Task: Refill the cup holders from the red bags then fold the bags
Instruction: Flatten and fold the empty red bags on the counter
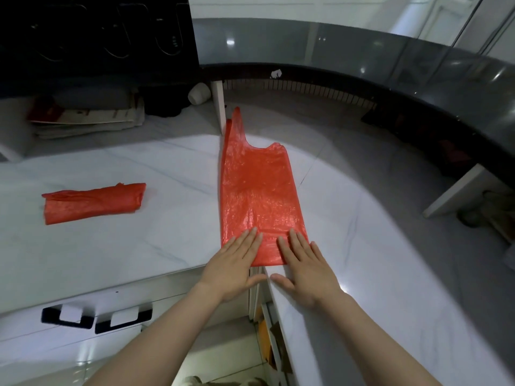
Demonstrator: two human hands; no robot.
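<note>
- While both hands are pressed flat on its near end, the flat bag (256,190) is pinned lengthwise on the white counter (125,246), with its handles pointing away.
- Left hand (237,263): fingers are held straight and together and laid on the bag's near-left corner. Nothing is gripped.
- Right hand (306,266): fingers are held straight, slightly spread, and laid on the near-right corner. Nothing is gripped.
- Thumbs are turned inward toward each other, just off the bag's near edge, with the tips close but apart.
- The bag's near edge is located at the counter's front corner, over a gap between two counter sections.
- One handle (235,121) is stretched out at the far left. The far-right one is seen only as a short stub.
- A rolled bag (92,203), also red, is laid well to the left on the same counter, apart from both hands.
- A white cup (199,93) is seen at the back, just beside a white post (218,101).
- A stack (89,118) of paper or cloth is seen at back-left. Which it is cannot be told.
- Two black fittings (67,319) with white centres are mounted on the cabinet front below the counter, left of the left forearm.
</note>
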